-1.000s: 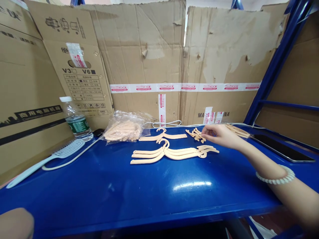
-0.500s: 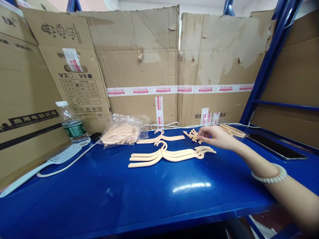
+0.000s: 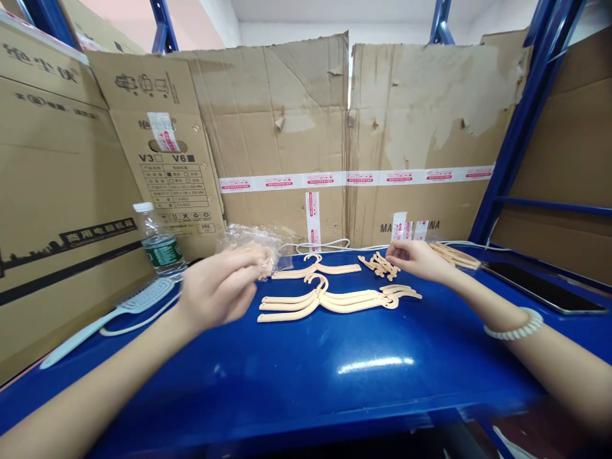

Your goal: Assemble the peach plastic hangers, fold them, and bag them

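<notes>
My right hand (image 3: 415,259) reaches over the blue shelf top (image 3: 335,370), its fingertips pinched at the edge of a small pile of beige hook pieces (image 3: 381,265). In front of that pile lies a stack of beige plastic hangers (image 3: 335,298). A single hanger (image 3: 316,268) lies just behind the stack. My left hand (image 3: 217,290) hovers above the shelf with loosely curved, empty fingers. It is in front of a clear bag of beige parts (image 3: 253,243). A white bead bracelet (image 3: 514,326) is on my right wrist.
Cardboard sheets wall the back and both sides. A water bottle (image 3: 160,245), a pale comb (image 3: 119,312) and a white cable (image 3: 325,245) sit at left and rear. Beige strips (image 3: 454,255) and a dark flat device (image 3: 545,288) lie at right, by a blue post (image 3: 521,127).
My left hand has come up from the lower left corner to hover in front of the bag. My right hand stays pinched at the small pile. The view has tilted up slightly.
</notes>
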Demonstrator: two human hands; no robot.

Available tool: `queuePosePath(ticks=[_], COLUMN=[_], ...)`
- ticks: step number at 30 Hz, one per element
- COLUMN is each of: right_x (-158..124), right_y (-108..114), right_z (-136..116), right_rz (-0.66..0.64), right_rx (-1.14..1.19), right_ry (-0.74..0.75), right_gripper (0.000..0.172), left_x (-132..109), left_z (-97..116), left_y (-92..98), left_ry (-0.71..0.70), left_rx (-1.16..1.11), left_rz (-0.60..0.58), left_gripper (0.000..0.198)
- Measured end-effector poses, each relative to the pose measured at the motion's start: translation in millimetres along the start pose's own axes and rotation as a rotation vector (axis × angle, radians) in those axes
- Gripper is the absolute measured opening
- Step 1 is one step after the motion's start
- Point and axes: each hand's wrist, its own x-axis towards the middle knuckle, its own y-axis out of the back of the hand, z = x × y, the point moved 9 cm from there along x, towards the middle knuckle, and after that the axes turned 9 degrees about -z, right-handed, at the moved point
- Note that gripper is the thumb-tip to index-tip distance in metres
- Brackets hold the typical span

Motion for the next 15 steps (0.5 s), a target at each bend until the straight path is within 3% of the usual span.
queuePosePath(ticks=[2, 3, 6, 10, 15], right_x=[6.1, 9.6, 21.7, 38.6, 46.7], right_y=[-4.1, -6.7, -15.6, -30.2, -43.6], right_z=[-1.3, -3.2, -13.3, -25.0, -21.2], right_rz=[-0.03, -0.049, -0.1, -0.151, -0.171], right_rx=[-0.01, -0.02, -0.055, -0.081, -0.061], right_ry=[-0.004, -0.003, 0.025, 0.065, 0.07], right_gripper=[0.019, 0.018, 0.015, 0.014, 0.017], left_x=[9.5, 12.8, 10.4, 4.8, -2.9], left_z=[-7.0, -11.6, -39.7, -49.6, -51.5], left_y=[-25.7, -46.1, -98.4, -128.0, -143.8], left_ry=[-0.001, 0.003, 0.195, 0.241, 0.305], left_rx=[0.005, -0.026, -0.111, -0.119, -0.063], left_rz=[-0.132, -0.269, -0.592, -0.693, -0.725], left_gripper=[0.017, 0.018, 0.022, 0.027, 0.034])
